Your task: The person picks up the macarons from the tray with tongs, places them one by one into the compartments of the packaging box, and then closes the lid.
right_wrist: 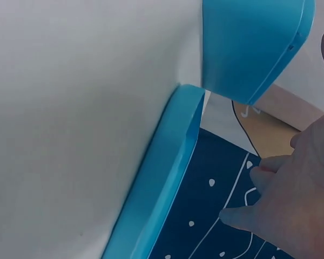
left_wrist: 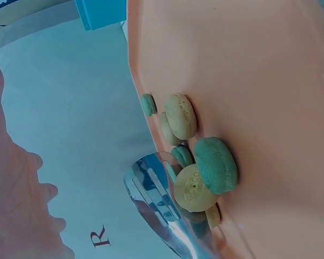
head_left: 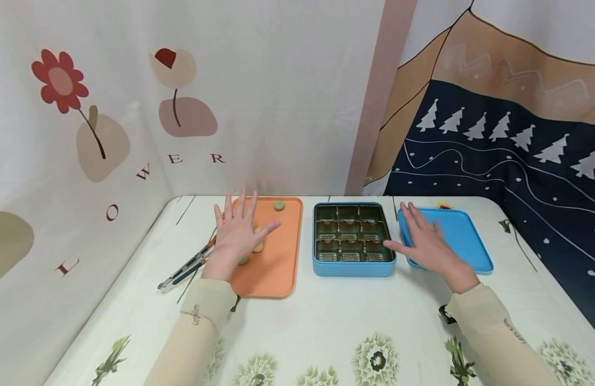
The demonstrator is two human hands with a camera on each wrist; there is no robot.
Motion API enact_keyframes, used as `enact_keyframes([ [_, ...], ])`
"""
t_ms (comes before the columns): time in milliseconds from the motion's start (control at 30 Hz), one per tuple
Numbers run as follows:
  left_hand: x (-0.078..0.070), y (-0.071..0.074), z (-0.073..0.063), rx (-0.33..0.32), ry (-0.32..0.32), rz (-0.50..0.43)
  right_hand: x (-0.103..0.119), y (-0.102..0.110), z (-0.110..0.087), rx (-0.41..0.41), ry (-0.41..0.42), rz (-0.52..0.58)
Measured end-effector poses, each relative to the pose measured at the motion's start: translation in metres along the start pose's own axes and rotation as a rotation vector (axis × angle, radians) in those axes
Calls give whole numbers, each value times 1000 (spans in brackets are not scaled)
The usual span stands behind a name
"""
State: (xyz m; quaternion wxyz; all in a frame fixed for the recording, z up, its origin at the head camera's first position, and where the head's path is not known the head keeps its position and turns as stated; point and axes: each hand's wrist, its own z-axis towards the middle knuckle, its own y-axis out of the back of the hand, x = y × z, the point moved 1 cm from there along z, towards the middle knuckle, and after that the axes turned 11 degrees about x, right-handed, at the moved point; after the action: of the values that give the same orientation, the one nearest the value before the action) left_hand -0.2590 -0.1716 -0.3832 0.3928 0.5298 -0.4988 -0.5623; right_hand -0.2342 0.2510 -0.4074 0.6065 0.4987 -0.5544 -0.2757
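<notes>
My left hand (head_left: 234, 233) hovers with fingers spread over the left side of an orange tray (head_left: 280, 268), holding nothing. Macarons lie on that tray: a green macaron (left_wrist: 216, 164), a cream macaron (left_wrist: 181, 116) and a yellowish stamped macaron (left_wrist: 193, 189) show in the left wrist view. Metal tongs (head_left: 188, 266) lie at the tray's left, their slotted head (left_wrist: 154, 189) beside the macarons. My right hand (head_left: 428, 244), its fingers straight and thumb out, is held over the left part of a blue lid (head_left: 463, 241) and grips nothing.
Between the hands stands a blue tin (head_left: 353, 269) with a dark insert (head_left: 349, 231) of several compartments, no macarons showing in them. A flower-printed cloth (head_left: 321, 327) covers the table. Printed curtains (head_left: 287, 107) rise behind its back edge and along the sides.
</notes>
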Motion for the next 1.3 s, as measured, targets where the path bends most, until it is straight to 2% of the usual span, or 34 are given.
enact_keyframes([
  [433, 8, -4, -7, 5, -15, -45, 3, -14, 2, 65, 25, 127],
  [667, 12, -6, -10, 15, -3, -65, 6, -18, 0, 112, 54, 197],
  [1000, 19, -8, -12, 29, 8, -65, 11, -23, -2, 164, 94, 240],
  [1300, 25, -6, -15, 23, 1, -75, 11, -23, -3, 167, 62, 253],
])
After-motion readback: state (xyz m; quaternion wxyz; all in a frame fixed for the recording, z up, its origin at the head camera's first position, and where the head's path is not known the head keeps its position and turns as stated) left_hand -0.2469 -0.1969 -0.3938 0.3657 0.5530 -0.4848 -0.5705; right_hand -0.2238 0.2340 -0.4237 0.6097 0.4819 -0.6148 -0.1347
